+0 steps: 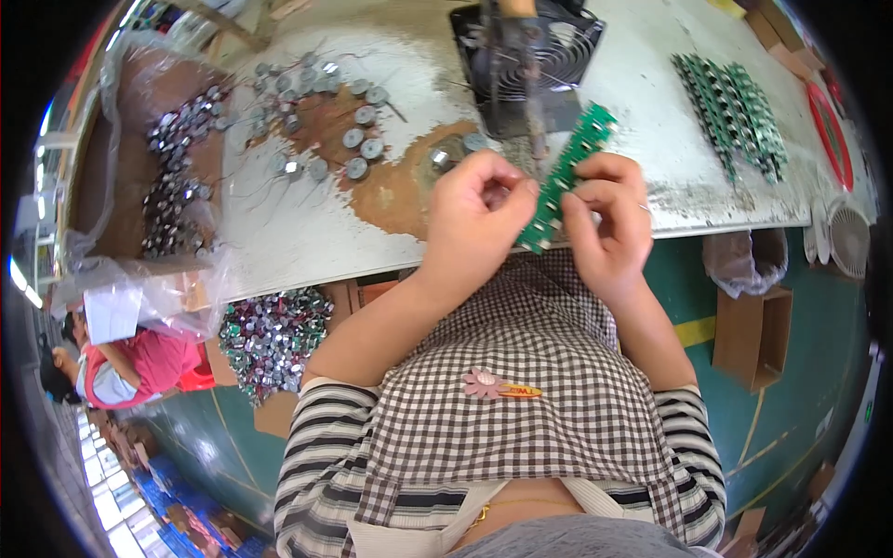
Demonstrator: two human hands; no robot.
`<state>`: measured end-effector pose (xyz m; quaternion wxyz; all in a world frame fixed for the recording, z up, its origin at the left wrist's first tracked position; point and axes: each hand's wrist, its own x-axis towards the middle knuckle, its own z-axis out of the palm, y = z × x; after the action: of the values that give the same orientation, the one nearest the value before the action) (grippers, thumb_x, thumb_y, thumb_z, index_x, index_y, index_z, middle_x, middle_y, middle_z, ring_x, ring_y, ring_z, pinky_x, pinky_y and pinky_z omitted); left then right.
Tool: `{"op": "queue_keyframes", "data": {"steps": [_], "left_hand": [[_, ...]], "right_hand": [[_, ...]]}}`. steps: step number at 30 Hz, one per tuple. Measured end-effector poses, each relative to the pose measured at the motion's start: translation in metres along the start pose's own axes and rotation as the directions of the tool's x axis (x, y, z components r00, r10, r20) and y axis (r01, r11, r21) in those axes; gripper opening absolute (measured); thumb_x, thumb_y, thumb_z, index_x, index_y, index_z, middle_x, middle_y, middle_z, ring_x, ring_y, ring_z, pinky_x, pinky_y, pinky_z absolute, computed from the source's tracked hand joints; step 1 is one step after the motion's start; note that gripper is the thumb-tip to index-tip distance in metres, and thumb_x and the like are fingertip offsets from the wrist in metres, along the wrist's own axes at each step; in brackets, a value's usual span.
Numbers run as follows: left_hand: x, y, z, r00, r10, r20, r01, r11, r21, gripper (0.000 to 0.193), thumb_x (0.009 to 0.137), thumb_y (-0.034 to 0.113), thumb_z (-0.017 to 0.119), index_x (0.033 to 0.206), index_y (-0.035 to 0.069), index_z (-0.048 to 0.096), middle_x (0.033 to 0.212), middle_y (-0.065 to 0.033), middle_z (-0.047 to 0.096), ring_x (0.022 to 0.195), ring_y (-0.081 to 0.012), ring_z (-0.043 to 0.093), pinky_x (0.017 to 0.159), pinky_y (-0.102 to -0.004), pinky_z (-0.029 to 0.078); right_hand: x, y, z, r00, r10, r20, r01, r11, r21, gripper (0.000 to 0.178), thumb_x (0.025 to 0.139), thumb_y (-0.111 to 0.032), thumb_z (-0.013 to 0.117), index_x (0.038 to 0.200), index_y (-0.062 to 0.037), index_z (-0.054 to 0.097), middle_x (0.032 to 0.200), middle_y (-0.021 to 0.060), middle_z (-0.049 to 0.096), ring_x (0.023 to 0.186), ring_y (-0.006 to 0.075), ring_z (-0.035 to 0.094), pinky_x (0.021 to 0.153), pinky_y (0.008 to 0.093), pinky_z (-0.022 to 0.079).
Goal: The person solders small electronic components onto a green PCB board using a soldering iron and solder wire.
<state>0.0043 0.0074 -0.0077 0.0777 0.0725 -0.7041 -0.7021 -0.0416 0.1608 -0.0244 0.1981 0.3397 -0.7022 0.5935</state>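
Observation:
A long green circuit board strip (565, 179) with small metal parts along it slants between my hands, over the table's near edge. My right hand (611, 219) has its fingers closed at the strip's right edge, gripping it. On the other side my left hand (484, 209) is pinched, thumb and forefinger right against the strip; whatever lies between those fingertips is too small or hidden to name. Just beyond the left hand are small round metal motors (475, 142). Above the strip hangs a rod-shaped tool (533, 84), which looks like a soldering iron, its tip near the board.
A black fan (558, 51) stands behind the tool. More round motors with thin wires (353, 139) lie scattered at left, beside a motor-filled carton (121, 177). Several green board strips (730, 116) rest at right. Below left is a heap of wired parts (274, 339); a person (139, 367) sits beyond.

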Motion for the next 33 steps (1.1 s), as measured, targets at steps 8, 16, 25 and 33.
{"op": "queue_keyframes", "data": {"steps": [8,16,25,33], "left_hand": [[0.012,0.022,-0.027,0.958,-0.084,0.275,0.015,0.970,0.244,0.013,0.084,0.010,0.067,0.091,0.002,0.060,0.082,-0.0015,0.061,0.071,-0.0052,0.056,0.063,-0.0205,0.046],[0.102,0.050,-0.156,0.798,0.599,-0.069,-0.217,0.392,0.894,0.017,0.079,0.015,0.069,0.089,0.002,0.066,0.088,-0.0105,0.064,0.074,-0.0214,0.061,0.069,-0.0318,0.048],[0.179,0.007,-0.172,0.975,0.191,-0.111,0.132,-0.100,0.986,0.027,0.082,0.025,0.057,0.095,0.004,0.066,0.088,-0.0206,0.065,0.083,-0.0369,0.064,0.072,-0.0469,0.051],[0.151,0.022,-0.179,0.847,0.520,-0.112,-0.106,0.371,0.923,0.027,0.082,0.018,0.056,0.104,0.005,0.066,0.091,-0.0160,0.067,0.079,-0.0328,0.065,0.072,-0.0401,0.050]], "right_hand": [[-0.004,0.010,-0.013,0.961,0.273,-0.045,-0.245,0.916,0.318,0.002,0.090,0.003,0.053,0.088,0.0030,0.052,0.095,0.0131,0.057,0.066,0.0090,0.055,0.059,0.0193,0.049],[-0.009,0.013,-0.005,0.940,0.340,-0.002,-0.317,0.880,0.354,0.003,0.090,0.001,0.054,0.087,0.0023,0.052,0.096,0.0127,0.058,0.064,0.0088,0.056,0.059,0.0194,0.049],[-0.009,0.017,-0.003,0.942,0.335,-0.023,-0.313,0.901,0.302,0.005,0.089,0.002,0.054,0.085,0.0024,0.052,0.096,0.0124,0.058,0.065,0.0086,0.055,0.059,0.0206,0.049],[-0.010,0.017,-0.005,0.955,0.296,-0.021,-0.279,0.918,0.282,0.003,0.088,0.004,0.054,0.086,0.0028,0.052,0.096,0.0126,0.058,0.067,0.0089,0.054,0.058,0.0204,0.048]]}}
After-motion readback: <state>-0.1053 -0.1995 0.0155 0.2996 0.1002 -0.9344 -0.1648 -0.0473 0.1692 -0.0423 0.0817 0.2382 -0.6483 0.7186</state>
